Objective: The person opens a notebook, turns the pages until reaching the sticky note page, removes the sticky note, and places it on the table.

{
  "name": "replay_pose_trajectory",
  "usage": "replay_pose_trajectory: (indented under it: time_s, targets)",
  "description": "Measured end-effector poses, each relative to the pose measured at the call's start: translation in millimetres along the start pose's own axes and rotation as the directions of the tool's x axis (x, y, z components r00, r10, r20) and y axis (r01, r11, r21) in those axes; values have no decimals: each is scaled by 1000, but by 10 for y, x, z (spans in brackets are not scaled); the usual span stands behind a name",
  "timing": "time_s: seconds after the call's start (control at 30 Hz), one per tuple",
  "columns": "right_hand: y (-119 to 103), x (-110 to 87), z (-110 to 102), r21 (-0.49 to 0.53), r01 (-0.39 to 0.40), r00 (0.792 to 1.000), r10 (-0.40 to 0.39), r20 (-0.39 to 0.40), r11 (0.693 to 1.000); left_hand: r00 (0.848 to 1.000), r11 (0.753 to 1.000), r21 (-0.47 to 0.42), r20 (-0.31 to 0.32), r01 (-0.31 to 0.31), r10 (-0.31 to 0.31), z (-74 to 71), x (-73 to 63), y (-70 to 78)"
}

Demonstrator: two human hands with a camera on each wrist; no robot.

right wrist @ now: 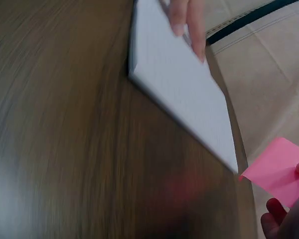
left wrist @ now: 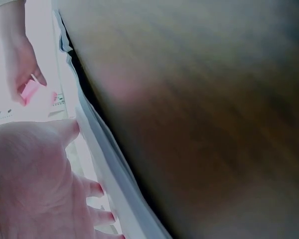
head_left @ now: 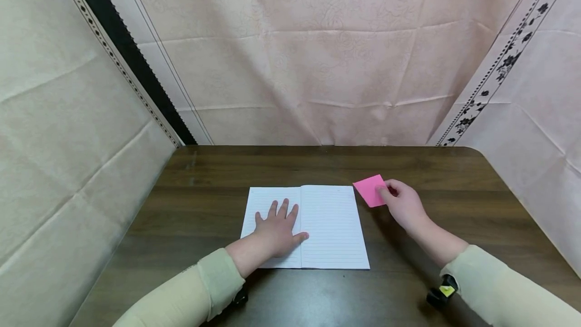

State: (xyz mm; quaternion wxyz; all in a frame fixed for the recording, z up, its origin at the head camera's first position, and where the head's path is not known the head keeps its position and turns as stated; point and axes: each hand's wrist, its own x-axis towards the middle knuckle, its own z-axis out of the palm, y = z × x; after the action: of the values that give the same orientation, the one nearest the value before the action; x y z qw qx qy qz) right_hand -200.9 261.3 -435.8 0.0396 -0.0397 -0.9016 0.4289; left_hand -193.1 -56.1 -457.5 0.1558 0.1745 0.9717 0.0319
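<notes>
The open lined notebook [head_left: 305, 227] lies flat on the dark wooden tabletop [head_left: 454, 206], its spine running away from the person. The left hand [head_left: 276, 230] presses on the notebook's left page with fingers spread flat, holding nothing. Just off the notebook's far right corner, the right hand [head_left: 403, 204] pinches a pink sticky note [head_left: 369, 189] in a narrow grip; the right page lies leftward of the note, nearer this hand.
</notes>
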Motion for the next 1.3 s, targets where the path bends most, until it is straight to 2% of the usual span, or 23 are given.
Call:
replay_pose_trajectory:
  time_s: [0.07,0.17,0.23,0.37,0.47,0.57,0.67,0.97,1.17,1.3]
  targets:
    - [35,-18,-73,-105,92,995,-95,-27,990,1000,1000,5,-1,0,0,32,23,-11]
    - [87,-36,-162,-253,219,970,-238,-48,942,1000,1000,3,-12,1,-1,63,40,-24]
    - [122,-43,-203,-337,291,945,-325,-46,895,1000,1000,0,-19,-1,1,72,41,-28]
    - [193,-40,-257,-474,416,878,-479,-16,776,1000,1000,-8,-21,-3,3,57,31,-23]
    - [248,-29,-278,-535,480,830,-557,21,695,1000,1000,0,-12,1,-1,40,27,-18]
    - [303,-17,-281,-566,519,800,-597,58,641,1000,1000,4,1,4,-4,5,4,-6]
    - [355,-13,-277,-577,540,784,-615,80,613,1000,1000,-1,8,3,-3,-28,-29,10]
    - [476,-46,-278,-569,605,748,-643,165,557,1000,1000,-2,-11,-1,1,-53,-75,27]
    - [546,-102,-284,-559,637,741,-623,252,531,1000,1000,-1,-11,-2,2,-45,-61,24]
    - [589,-126,-273,-552,632,762,-566,316,543,1000,1000,0,-12,-1,1,-41,-55,16]
